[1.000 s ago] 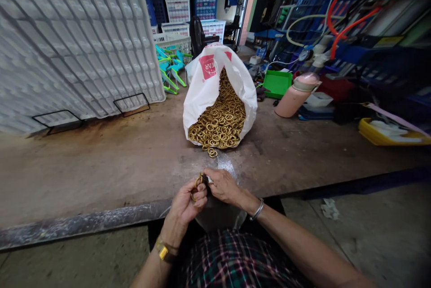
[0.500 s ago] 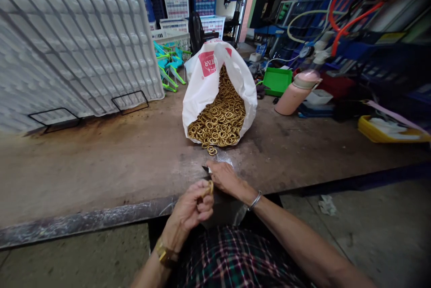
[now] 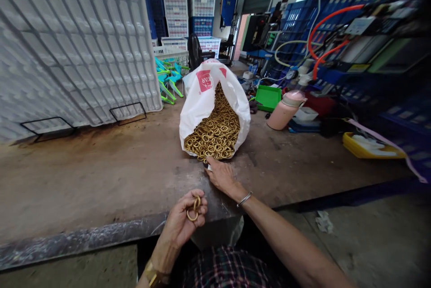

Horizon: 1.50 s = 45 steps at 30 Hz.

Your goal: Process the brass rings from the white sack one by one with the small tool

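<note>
My left hand [image 3: 183, 216] is closed on a few brass-coloured rings [image 3: 192, 215], which show between thumb and fingers above the table's front edge. My right hand [image 3: 220, 176] reaches to the mouth of a white plastic bag [image 3: 195, 113]. Its fingertips are at the loose rings at the bag's lip; whether they pinch one, I cannot tell. In that hand is a small dark-tipped tool with a white part [image 3: 209, 168], mostly hidden by the fingers. A heap of brass-coloured rings [image 3: 217, 133] fills the bag's opening.
White ribbed plastic trays [image 3: 81, 45] stand on the left, by black wire stands [image 3: 128, 113]. To the right are a pink bottle [image 3: 284, 111], a green tray [image 3: 268, 97] and a yellow tray [image 3: 370, 146]. Stacked crates [image 3: 202, 28] are behind.
My right hand has moved forward from beside my left hand to the rings at the bag. My left hand has turned palm up, keeping its rings. The view has tilted up.
</note>
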{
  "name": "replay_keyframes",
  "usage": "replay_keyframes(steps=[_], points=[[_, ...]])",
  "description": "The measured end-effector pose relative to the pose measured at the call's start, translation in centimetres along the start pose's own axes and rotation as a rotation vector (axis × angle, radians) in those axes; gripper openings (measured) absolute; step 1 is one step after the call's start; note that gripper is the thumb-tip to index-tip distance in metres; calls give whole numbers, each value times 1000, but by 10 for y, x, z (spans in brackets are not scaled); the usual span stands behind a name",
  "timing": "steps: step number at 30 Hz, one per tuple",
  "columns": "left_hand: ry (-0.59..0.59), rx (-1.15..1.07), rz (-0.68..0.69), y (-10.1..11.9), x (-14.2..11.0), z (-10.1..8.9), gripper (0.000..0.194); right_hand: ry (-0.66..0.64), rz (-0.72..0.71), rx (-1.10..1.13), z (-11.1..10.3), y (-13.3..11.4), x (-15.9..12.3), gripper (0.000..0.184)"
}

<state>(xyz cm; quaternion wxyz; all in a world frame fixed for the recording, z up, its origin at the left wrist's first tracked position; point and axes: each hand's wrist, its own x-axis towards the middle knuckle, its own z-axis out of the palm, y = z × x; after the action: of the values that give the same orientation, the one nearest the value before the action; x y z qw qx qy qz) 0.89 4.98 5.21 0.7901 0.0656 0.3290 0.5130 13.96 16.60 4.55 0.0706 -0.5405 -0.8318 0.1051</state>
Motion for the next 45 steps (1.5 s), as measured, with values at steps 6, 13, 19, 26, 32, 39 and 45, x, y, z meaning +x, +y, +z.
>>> replay_keyframes(steps=[6,13,19,26,32,39,45], points=[[70,-114,60,3,3,3,23,27,-14,-8,3,3,0,21],[139,-43,119,0,9,8,35,58,-27,200,0,6,-3,18],[254,233,360,1,10,10,49,-52,-96,876,-4,-4,-22,16],[268,387,380,0,12,5,35,-393,28,1382,-6,-19,-40,21],[321,532,403,-1,10,1,34,-290,10,1175,-5,-23,-38,21],[317,610,369,-1,7,3,34,-211,-3,1049,-5,-27,-38,19],[153,500,321,-1,2,1,28,-332,60,1296,2,-26,-40,23]])
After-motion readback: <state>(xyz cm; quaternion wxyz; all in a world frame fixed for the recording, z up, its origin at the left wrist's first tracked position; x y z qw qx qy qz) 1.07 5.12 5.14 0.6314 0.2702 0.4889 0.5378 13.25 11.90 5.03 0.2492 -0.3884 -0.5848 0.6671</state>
